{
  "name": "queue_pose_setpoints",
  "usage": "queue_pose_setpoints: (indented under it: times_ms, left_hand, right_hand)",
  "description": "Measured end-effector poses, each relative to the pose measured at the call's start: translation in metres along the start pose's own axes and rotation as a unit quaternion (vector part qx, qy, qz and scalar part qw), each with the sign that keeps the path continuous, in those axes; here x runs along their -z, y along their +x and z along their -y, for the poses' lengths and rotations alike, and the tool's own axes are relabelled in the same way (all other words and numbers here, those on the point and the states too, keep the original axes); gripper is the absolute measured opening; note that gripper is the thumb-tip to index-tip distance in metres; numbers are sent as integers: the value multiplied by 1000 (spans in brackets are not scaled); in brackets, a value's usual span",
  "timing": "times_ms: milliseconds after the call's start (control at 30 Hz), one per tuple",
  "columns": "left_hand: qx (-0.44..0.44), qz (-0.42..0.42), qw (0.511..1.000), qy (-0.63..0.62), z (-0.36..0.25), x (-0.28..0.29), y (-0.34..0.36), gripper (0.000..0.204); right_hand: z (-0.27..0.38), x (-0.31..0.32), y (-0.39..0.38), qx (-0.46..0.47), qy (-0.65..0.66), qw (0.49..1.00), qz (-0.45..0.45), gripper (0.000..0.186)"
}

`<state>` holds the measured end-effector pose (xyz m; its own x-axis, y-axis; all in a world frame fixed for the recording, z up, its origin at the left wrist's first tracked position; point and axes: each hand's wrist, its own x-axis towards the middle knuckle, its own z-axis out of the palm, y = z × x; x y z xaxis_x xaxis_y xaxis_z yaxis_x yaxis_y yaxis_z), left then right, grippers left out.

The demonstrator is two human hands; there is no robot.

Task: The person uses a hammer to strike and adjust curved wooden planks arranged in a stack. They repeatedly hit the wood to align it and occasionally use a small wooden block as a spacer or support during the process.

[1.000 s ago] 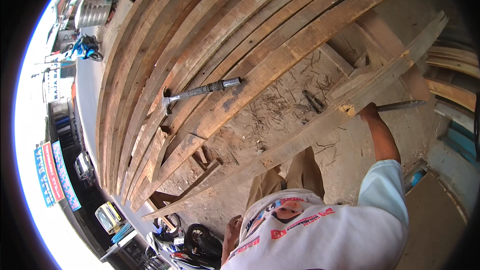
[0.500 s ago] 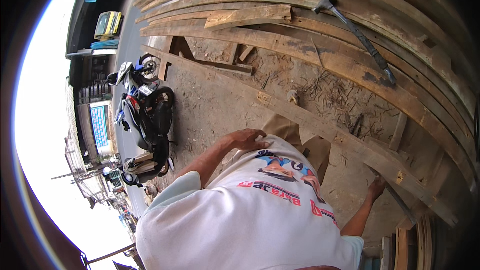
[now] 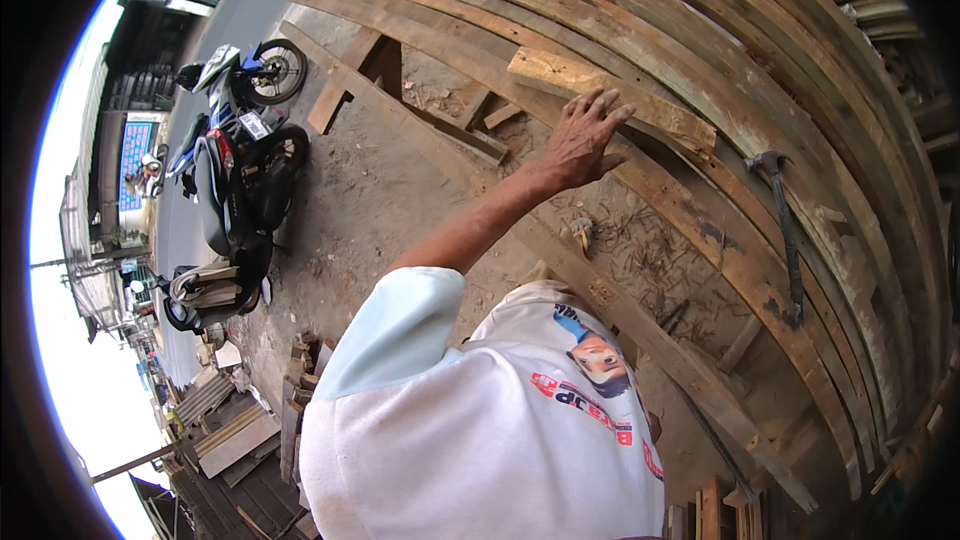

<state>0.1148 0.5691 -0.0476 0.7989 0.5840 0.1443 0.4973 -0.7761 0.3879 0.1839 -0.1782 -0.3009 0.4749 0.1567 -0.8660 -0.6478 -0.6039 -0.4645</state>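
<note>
My left hand [image 3: 582,145] is stretched out, fingers apart and holding nothing. It overlaps the near edge of a short, rough wooden piece [image 3: 660,112] lying across the long boards; whether the fingertips touch it I cannot tell. A claw hammer [image 3: 787,230] with a dark handle rests on the boards, right of that piece. Only a sliver of my right hand [image 3: 655,427] shows past the shirt, its fingers hidden. Near it a dark metal bar [image 3: 712,437] slants down beside the long nearer beam [image 3: 650,325].
Long weathered boards [image 3: 800,100] curve across the far and right side. Dirt ground [image 3: 350,200] with wood scraps lies below. A motorcycle [image 3: 235,165] is parked at the left by the road. Stacked timber [image 3: 710,510] stands at the lower right, and more planks [image 3: 240,445] lie lower left.
My left hand has moved from my lap out over the boards, fingers spread. My view has turned, and my right hand, earlier at the bar, is now mostly hidden behind the shirt.
</note>
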Motion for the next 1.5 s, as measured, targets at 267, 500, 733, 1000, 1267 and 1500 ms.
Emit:
queue_pose_setpoints:
  times_ms: [267, 500, 733, 1000, 1267, 1500]
  left_hand:
    - [-16, 137, 990, 18, 120, -2, 117, 78]
    - [-98, 135, 986, 9, 91, 9, 162, 76]
    - [-8, 251, 967, -53, 83, -5, 209, 82]
    - [232, 2, 897, -375, 78, -100, 371, 96]
    - [397, -177, 719, -542, 94, -175, 409, 68]
    - [436, -148, 573, -678, 73, -118, 389, 87]
  right_hand:
    - [321, -191, -110, 216, -317, 923, 30, 38]
    - [532, -189, -110, 185, -217, 956, 67, 39]
    - [722, -169, 14, 426, -295, 842, -152, 37]
    - [899, -154, 261, 545, -562, 593, -189, 72]
    - [932, -163, 286, 475, -619, 623, -49, 81]
    - [879, -167, 225, 480, -650, 587, -51, 70]
